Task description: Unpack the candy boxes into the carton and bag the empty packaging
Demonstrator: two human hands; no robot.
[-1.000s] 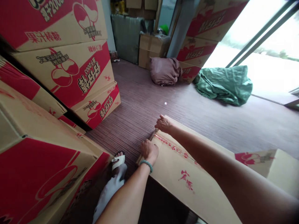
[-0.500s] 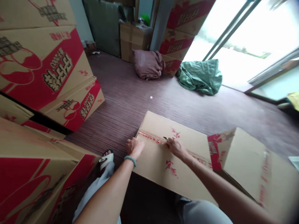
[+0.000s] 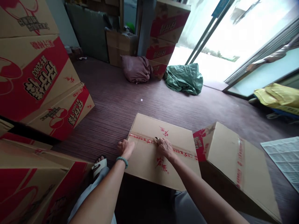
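Note:
In front of me lies a closed cardboard box [image 3: 144, 168], its top seam covered by clear tape with red print [image 3: 183, 152]. My right hand [image 3: 165, 147] is closed around a small knife [image 3: 156, 138], whose dark tip points left and lies at the tape near the middle of the seam. The knife's handle is hidden in the fingers. With its fingers curled, my left hand [image 3: 126, 148] grips the box's left edge, close to the end of the tape. A beaded bracelet [image 3: 122, 161] circles the left wrist.
Another taped carton [image 3: 224, 149] stands right of the box. Large red-printed cartons [image 3: 46, 77] are stacked at left. Farther off lie a brown bundle [image 3: 136, 69] and a green cloth [image 3: 184, 77]. A white grid panel [image 3: 283, 157] and a yellow bag [image 3: 277, 96] are at right.
My view has turned right, so the scene shifts left and more of the right side shows. Both hands stay at nearly the same spots on the box.

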